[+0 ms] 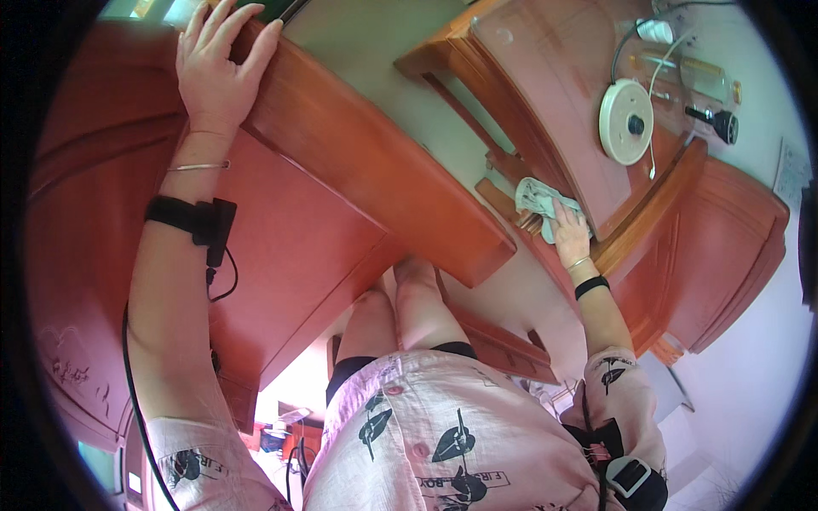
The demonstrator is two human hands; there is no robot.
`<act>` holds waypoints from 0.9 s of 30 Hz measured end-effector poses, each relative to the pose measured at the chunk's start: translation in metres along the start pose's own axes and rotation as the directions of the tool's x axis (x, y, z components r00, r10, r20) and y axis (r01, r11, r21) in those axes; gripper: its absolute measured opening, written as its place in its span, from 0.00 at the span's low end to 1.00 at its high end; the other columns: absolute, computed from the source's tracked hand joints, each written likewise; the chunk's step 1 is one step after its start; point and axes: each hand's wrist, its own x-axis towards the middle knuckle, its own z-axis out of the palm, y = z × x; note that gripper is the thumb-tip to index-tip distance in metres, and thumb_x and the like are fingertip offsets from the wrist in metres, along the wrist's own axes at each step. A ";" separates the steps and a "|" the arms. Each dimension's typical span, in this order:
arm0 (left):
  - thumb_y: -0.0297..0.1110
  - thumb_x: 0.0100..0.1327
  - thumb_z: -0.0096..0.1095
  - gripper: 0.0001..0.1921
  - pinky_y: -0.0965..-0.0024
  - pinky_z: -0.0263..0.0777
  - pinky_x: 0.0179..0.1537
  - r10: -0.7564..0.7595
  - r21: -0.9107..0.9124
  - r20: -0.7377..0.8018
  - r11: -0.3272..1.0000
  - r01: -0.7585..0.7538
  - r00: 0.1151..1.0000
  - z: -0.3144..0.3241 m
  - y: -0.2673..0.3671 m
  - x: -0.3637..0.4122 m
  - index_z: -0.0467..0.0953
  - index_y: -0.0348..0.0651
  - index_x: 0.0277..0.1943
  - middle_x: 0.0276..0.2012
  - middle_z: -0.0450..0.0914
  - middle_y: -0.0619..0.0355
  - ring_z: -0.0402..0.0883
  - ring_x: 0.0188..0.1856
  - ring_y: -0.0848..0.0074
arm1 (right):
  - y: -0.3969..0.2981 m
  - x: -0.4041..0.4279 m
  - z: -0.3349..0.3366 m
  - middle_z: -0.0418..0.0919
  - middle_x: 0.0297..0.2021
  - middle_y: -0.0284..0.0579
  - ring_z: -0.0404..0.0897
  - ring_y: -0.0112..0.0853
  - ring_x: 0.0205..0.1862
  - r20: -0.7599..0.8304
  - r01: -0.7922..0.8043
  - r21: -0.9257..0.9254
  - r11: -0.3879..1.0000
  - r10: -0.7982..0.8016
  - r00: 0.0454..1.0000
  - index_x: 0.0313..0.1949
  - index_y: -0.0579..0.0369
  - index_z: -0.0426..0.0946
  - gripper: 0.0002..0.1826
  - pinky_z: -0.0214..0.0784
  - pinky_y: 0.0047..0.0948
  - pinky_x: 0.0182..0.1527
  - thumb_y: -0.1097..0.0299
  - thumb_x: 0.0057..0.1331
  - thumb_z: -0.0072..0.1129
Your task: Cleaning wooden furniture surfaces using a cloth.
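My left hand (220,70) rests with fingers spread on the end of a reddish wooden armrest (377,160) at the upper left, and holds nothing. On the right, my right hand (571,233) presses a crumpled pale green cloth (543,201) against the wooden edge of a side table. The cloth lies beside the corner of the table's clear top sheet (543,83). My right fingers lie on the cloth, and part of it is hidden beneath them.
On the side table are a round cream appliance with a black knob (626,121), cables, a glass jar (706,80), a white ribbed cup (655,30) and a black flashlight (722,123). A red wooden seat (287,217) is below the armrest.
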 end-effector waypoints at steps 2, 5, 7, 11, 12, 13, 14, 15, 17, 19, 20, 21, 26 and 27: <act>0.45 0.62 0.65 0.16 0.60 0.62 0.64 0.015 0.022 0.014 1.000 -0.016 1.000 0.001 -0.001 0.000 0.82 0.49 0.49 0.58 0.78 0.59 0.69 0.63 0.57 | -0.004 -0.016 0.008 0.67 0.63 0.42 0.68 0.35 0.59 0.016 -0.055 0.017 0.998 0.055 0.998 0.44 0.54 0.81 0.14 0.62 0.39 0.56 0.68 0.61 0.50; 0.46 0.63 0.64 0.16 0.60 0.62 0.64 0.013 0.024 0.014 1.000 -0.014 1.000 0.005 -0.004 -0.002 0.82 0.51 0.50 0.59 0.77 0.59 0.68 0.64 0.57 | -0.015 -0.027 0.014 0.71 0.59 0.42 0.70 0.34 0.55 -0.051 -0.218 0.067 0.974 0.222 0.974 0.40 0.53 0.81 0.12 0.62 0.38 0.52 0.69 0.60 0.51; 0.46 0.63 0.64 0.16 0.60 0.62 0.64 0.023 -0.004 0.012 1.000 -0.023 1.000 0.006 -0.006 -0.005 0.82 0.51 0.50 0.59 0.77 0.59 0.68 0.65 0.57 | -0.024 -0.020 0.007 0.71 0.58 0.42 0.70 0.35 0.55 -0.019 -0.283 0.127 0.951 0.288 0.957 0.41 0.54 0.81 0.12 0.63 0.37 0.51 0.69 0.60 0.52; 0.46 0.63 0.63 0.16 0.59 0.62 0.64 0.023 0.030 0.019 0.999 -0.024 1.000 0.007 -0.008 -0.006 0.82 0.50 0.50 0.59 0.77 0.58 0.68 0.65 0.57 | -0.033 0.009 -0.002 0.70 0.58 0.45 0.71 0.38 0.55 -0.071 -0.315 0.279 0.907 0.347 0.935 0.46 0.51 0.80 0.15 0.65 0.37 0.52 0.71 0.60 0.52; 0.45 0.63 0.63 0.16 0.59 0.62 0.64 0.001 0.053 0.037 0.999 -0.003 0.999 0.005 -0.008 -0.006 0.82 0.49 0.50 0.59 0.77 0.57 0.68 0.65 0.57 | -0.036 0.022 -0.007 0.70 0.58 0.46 0.71 0.39 0.55 -0.139 -0.263 0.334 0.905 0.324 0.936 0.48 0.50 0.80 0.17 0.65 0.38 0.53 0.72 0.60 0.52; 0.45 0.63 0.63 0.16 0.59 0.62 0.64 0.011 0.058 0.032 0.998 -0.012 0.999 0.006 -0.011 -0.005 0.82 0.49 0.50 0.59 0.77 0.57 0.68 0.65 0.57 | -0.038 0.036 -0.015 0.70 0.58 0.46 0.71 0.39 0.55 -0.147 -0.266 0.339 0.902 0.330 0.933 0.48 0.50 0.80 0.17 0.65 0.38 0.53 0.72 0.60 0.52; 0.48 0.62 0.64 0.16 0.60 0.62 0.64 0.009 0.044 0.021 0.999 -0.010 1.000 0.007 -0.015 -0.006 0.82 0.51 0.49 0.58 0.77 0.59 0.68 0.64 0.59 | -0.040 0.053 -0.026 0.70 0.58 0.47 0.70 0.41 0.56 -0.196 -0.209 0.368 0.906 0.295 0.935 0.50 0.49 0.79 0.18 0.65 0.39 0.56 0.72 0.60 0.51; 0.50 0.61 0.64 0.16 0.61 0.62 0.63 0.008 0.027 0.007 1.000 -0.009 1.000 0.007 -0.017 -0.005 0.83 0.52 0.47 0.58 0.78 0.60 0.69 0.64 0.61 | -0.042 0.069 -0.036 0.69 0.59 0.48 0.70 0.43 0.58 -0.245 -0.152 0.392 0.907 0.263 0.933 0.51 0.48 0.78 0.19 0.64 0.40 0.58 0.73 0.60 0.50; 0.46 0.62 0.64 0.15 0.60 0.62 0.63 0.014 0.015 0.018 1.000 -0.014 1.000 0.006 -0.010 -0.002 0.82 0.49 0.48 0.58 0.78 0.57 0.69 0.63 0.59 | -0.046 0.106 -0.049 0.69 0.59 0.49 0.69 0.44 0.59 -0.325 -0.082 0.413 0.907 0.231 0.917 0.52 0.48 0.77 0.20 0.65 0.40 0.58 0.73 0.60 0.50; 0.42 0.64 0.63 0.14 0.59 0.62 0.64 0.011 0.010 0.027 1.000 -0.011 1.000 0.002 -0.006 -0.003 0.82 0.46 0.49 0.57 0.77 0.55 0.69 0.63 0.56 | -0.051 0.141 -0.069 0.68 0.59 0.50 0.69 0.43 0.59 -0.392 -0.026 0.385 0.923 0.189 0.900 0.51 0.49 0.77 0.19 0.65 0.40 0.58 0.73 0.60 0.51; 0.42 0.64 0.63 0.15 0.59 0.62 0.64 0.001 0.008 0.038 1.000 -0.001 0.999 0.001 -0.007 -0.004 0.82 0.46 0.49 0.57 0.77 0.54 0.69 0.63 0.56 | -0.053 0.157 -0.079 0.67 0.60 0.51 0.69 0.43 0.59 -0.453 0.026 0.350 0.936 0.144 0.880 0.51 0.50 0.77 0.18 0.65 0.39 0.57 0.72 0.60 0.52; 0.42 0.64 0.63 0.15 0.59 0.62 0.64 -0.011 0.009 0.048 1.000 0.010 0.999 0.000 -0.008 -0.004 0.82 0.46 0.49 0.57 0.78 0.54 0.69 0.64 0.56 | -0.056 0.172 -0.087 0.67 0.60 0.51 0.69 0.43 0.59 -0.459 0.032 0.351 0.936 0.142 0.877 0.51 0.50 0.77 0.18 0.65 0.39 0.57 0.72 0.60 0.52; 0.41 0.64 0.63 0.15 0.60 0.61 0.65 -0.056 0.014 0.047 0.998 0.055 0.997 -0.002 -0.006 -0.004 0.82 0.46 0.50 0.58 0.77 0.54 0.68 0.65 0.57 | -0.070 0.252 -0.105 0.65 0.61 0.47 0.65 0.39 0.63 -0.661 0.088 0.093 0.992 -0.004 0.750 0.49 0.50 0.76 0.16 0.63 0.35 0.58 0.66 0.63 0.50; 0.44 0.62 0.65 0.15 0.59 0.62 0.64 -0.043 -0.015 0.030 0.999 0.044 0.999 0.000 -0.008 -0.004 0.82 0.48 0.49 0.57 0.78 0.56 0.68 0.64 0.57 | -0.076 0.266 -0.103 0.62 0.66 0.46 0.60 0.38 0.68 -0.567 0.087 0.098 0.991 -0.016 0.824 0.54 0.51 0.75 0.18 0.58 0.35 0.63 0.67 0.64 0.49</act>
